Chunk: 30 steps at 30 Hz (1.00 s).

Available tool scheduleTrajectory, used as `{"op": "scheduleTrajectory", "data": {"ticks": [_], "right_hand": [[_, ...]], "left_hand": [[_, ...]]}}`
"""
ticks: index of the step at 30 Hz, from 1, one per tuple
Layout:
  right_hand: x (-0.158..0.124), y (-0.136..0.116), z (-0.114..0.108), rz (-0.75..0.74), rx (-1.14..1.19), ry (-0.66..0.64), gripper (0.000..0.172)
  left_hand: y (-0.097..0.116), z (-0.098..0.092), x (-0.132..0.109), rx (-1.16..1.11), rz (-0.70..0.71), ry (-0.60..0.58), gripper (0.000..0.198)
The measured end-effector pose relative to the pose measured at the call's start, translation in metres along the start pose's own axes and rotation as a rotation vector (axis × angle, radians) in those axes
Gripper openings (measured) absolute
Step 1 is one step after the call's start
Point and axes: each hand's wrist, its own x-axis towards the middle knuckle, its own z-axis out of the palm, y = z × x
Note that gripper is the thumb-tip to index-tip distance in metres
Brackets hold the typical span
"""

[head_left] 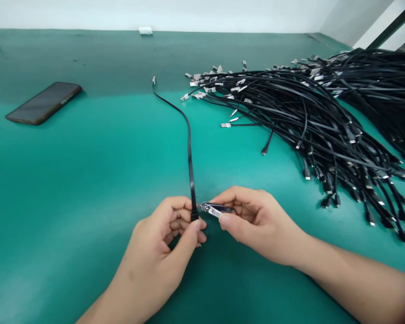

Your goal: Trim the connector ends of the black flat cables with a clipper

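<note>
One black cable (190,157) is running from your left hand (165,240) at seven o'clock toward eleven, its near connector (195,216) being pinched between closed thumb and fingers. Your right hand (256,222), at five o'clock, is likewise gripping a nail clipper (212,209), whose head is sitting just beside the cable.

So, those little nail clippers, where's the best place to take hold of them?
Probably by the spread handles of the nail clippers, coming from the right, as the right hand does. The cutting end points left, close to the black cable in the left hand, while the handles fan apart rightward, so thumb and fingers could press from opposite sides.
</note>
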Motion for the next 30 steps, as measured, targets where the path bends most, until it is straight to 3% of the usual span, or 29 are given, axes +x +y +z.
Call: {"op": "scheduleTrajectory", "data": {"ticks": [17,30], "right_hand": [[-0.0010,-0.0028,-0.0007,0.019,-0.121,0.044,0.026],[0.0011,-0.0033,-0.0007,0.006,-0.088,0.030,0.022]], "left_hand": [[-0.0068,0.0020,-0.0020,-0.014,0.002,0.020,0.017],[-0.0060,0.0010,-0.0012,0.000,0.010,0.018,0.017]]}}
